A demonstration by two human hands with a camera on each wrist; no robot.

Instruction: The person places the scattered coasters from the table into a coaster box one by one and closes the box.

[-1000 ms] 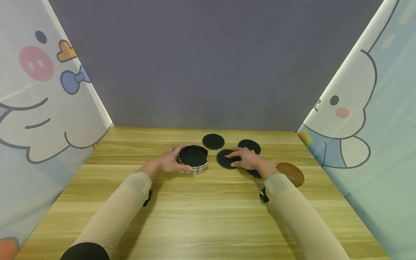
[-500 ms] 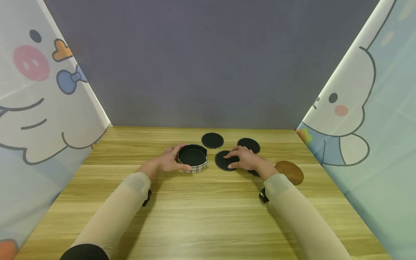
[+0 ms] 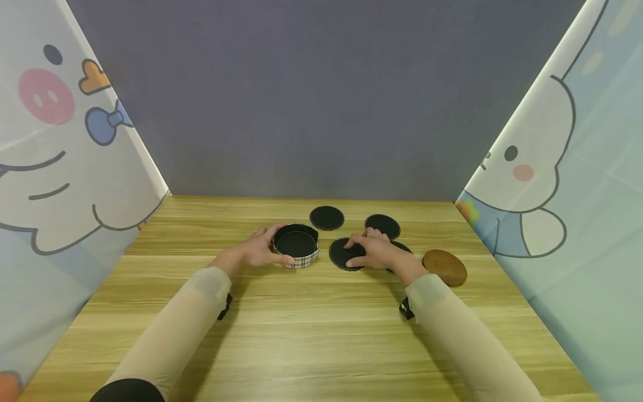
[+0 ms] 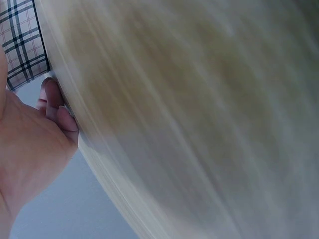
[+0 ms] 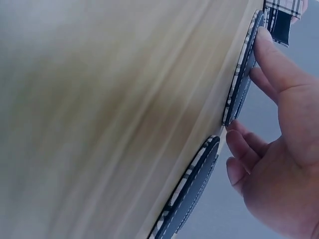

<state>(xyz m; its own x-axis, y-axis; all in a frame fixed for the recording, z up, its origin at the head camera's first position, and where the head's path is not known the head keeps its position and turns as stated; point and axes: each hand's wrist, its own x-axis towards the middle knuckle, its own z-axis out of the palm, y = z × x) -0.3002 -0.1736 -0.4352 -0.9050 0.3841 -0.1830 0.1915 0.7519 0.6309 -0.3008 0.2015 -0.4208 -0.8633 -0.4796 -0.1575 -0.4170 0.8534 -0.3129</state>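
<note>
In the head view my left hand [image 3: 258, 248] grips the side of a round coaster holder [image 3: 303, 261], with the thumb at the front and fingers behind. The holder is black inside with a black-and-white plaid wall and a gap at its right side. To its right lies a round black coaster [image 3: 341, 257]. My right hand [image 3: 377, 250] rests thumb and index fingertips on that coaster's upper face. In the right wrist view the thumb is stretched along the coaster [image 5: 245, 72], which lies flat and shows a plaid edge.
Further black coasters lie around: one at the back [image 3: 327, 218], another at back right [image 3: 383, 224], and one [image 3: 403, 246] partly hidden behind my right hand. A brown wooden disc [image 3: 445, 268] lies farther right. A grey wall [image 3: 311, 111] closes off the table's back.
My right hand has slid the touched coaster a little toward me and to the left, uncovering more of the coaster behind the hand. The left hand keeps its grip on the holder.
</note>
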